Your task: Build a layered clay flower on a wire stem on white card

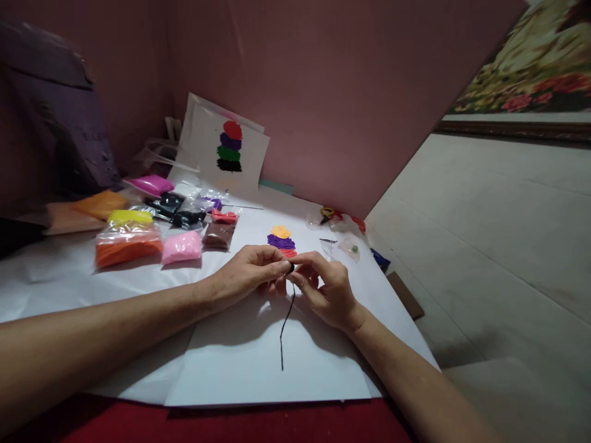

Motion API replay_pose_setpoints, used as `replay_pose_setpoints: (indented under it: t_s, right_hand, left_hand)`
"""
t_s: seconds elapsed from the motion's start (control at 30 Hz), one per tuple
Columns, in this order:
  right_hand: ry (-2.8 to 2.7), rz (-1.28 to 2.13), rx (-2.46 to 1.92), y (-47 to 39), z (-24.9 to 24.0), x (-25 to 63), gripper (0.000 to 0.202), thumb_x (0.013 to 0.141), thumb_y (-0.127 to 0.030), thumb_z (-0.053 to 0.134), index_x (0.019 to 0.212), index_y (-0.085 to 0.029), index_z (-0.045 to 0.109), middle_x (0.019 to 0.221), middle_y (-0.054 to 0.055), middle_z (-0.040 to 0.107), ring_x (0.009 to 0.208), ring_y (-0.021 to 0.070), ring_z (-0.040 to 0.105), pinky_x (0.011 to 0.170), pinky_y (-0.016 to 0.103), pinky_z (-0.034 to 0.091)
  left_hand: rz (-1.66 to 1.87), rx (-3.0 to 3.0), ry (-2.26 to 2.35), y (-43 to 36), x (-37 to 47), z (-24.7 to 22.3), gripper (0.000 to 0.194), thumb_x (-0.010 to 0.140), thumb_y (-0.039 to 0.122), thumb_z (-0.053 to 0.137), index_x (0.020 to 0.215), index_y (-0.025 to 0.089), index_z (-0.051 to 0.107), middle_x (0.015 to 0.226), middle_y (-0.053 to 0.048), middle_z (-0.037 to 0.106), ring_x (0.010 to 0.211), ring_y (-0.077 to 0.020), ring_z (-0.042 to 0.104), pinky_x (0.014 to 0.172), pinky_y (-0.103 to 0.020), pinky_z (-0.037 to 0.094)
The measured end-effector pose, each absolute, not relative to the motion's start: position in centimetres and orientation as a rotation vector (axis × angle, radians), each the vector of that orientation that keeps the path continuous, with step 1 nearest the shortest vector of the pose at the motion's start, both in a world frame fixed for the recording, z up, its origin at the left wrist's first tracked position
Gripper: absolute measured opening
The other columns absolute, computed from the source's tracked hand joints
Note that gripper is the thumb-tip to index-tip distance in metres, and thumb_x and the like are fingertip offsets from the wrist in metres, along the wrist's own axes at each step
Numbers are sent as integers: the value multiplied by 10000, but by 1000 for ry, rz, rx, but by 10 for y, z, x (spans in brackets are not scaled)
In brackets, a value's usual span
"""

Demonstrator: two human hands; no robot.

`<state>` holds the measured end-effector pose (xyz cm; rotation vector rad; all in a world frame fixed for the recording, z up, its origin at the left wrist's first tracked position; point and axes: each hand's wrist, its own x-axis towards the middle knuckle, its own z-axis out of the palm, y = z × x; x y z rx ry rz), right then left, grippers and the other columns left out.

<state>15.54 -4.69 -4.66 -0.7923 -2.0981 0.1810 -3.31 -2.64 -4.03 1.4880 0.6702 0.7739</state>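
Observation:
Between the fingertips of my left hand [258, 269] and my right hand [325, 284] is a small lump of black clay [291, 268]. Both hands pinch it, just above a white sheet of paper [231, 369]. On the sheet, a thin black line [282, 332] runs down from below my fingers; its top end is partly hidden. Just beyond my hands sits a stack of textured clay patches: yellow-orange [281, 232], purple [281, 242] and red [289, 252]. My fingers cover the lower edge of the red patch.
Several bags of coloured clay lie at the left, among them orange [128, 251], pink [181, 248] and brown [218, 235]. A sheet with a similar coloured stack [252, 147] leans against the wall. Yellow-handled scissors [327, 213] and small plastic scraps [349, 249] lie at the right.

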Motion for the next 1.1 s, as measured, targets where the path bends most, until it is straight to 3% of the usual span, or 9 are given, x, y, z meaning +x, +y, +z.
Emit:
replay_pose_setpoints:
  t_s: [1.1]
  right_hand:
    - [-2119,167,-804,-47,-47,156,154,879,-176,574,1032,-195,581,659,-16,656,507,94,575,488,210,459]
  left_hand:
    - [758,1501,676,-29,-32,-38,314,818,463,594,789,150,592,628,-5,610,533,-102,480,537,-238,347]
